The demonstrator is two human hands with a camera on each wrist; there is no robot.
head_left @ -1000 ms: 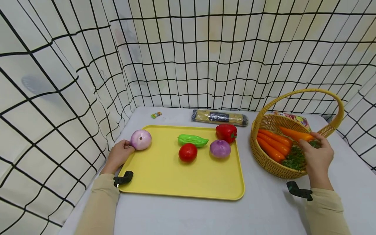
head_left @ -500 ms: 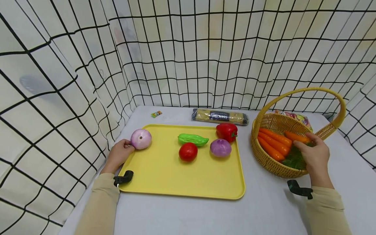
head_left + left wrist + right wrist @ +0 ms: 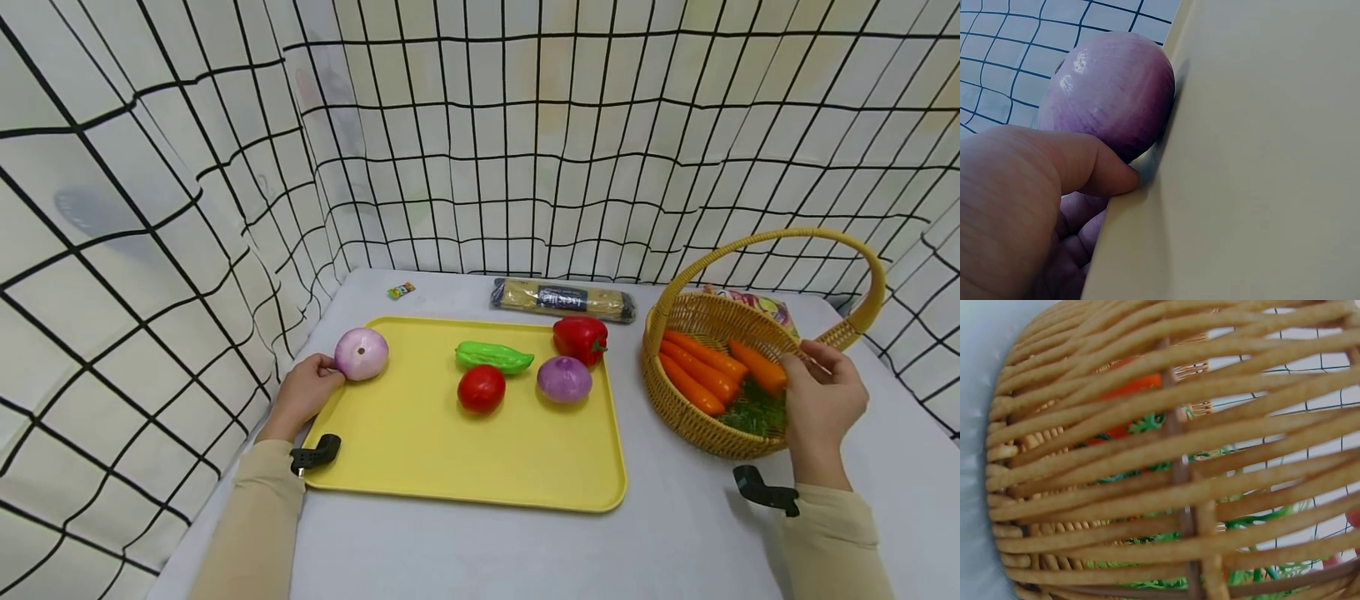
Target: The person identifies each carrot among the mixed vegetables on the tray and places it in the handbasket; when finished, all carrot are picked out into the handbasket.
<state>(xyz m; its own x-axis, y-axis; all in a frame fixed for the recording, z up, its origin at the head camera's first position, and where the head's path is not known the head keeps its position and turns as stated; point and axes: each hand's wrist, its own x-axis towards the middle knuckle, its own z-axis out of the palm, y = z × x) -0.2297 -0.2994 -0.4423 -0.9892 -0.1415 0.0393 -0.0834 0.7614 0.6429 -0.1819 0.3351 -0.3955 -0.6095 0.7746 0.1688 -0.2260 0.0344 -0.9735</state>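
Note:
My left hand [image 3: 303,396] grips the left rim of the yellow tray [image 3: 450,467]. In the left wrist view its thumb [image 3: 1094,162] lies over the rim, with fingers curled outside. Against that hand sits a light purple onion [image 3: 362,353]. The right hand [image 3: 825,408] is at the right rim of the wicker basket [image 3: 675,417]; what its bent fingers hold is hidden. Inside are several orange carrots [image 3: 701,367] and green leafy tops [image 3: 753,412]; one carrot [image 3: 757,367] lies beside the thumb. Basket weave [image 3: 1116,506] fills most of the right wrist view.
On the tray are a red tomato [image 3: 482,389], a green bumpy vegetable [image 3: 495,357], a purple onion [image 3: 564,379] and a red bell pepper [image 3: 580,339]. Behind lie a long pasta-like packet [image 3: 562,300] and a small wrapper [image 3: 401,291]. A colourful bag [image 3: 761,308] sits behind the basket. Black netting [image 3: 510,167] surrounds the table.
My right hand has shifted slightly right onto the basket rim. The carrot by it has turned, its near end now pointing down-right, and is more exposed. The left hand has stayed put.

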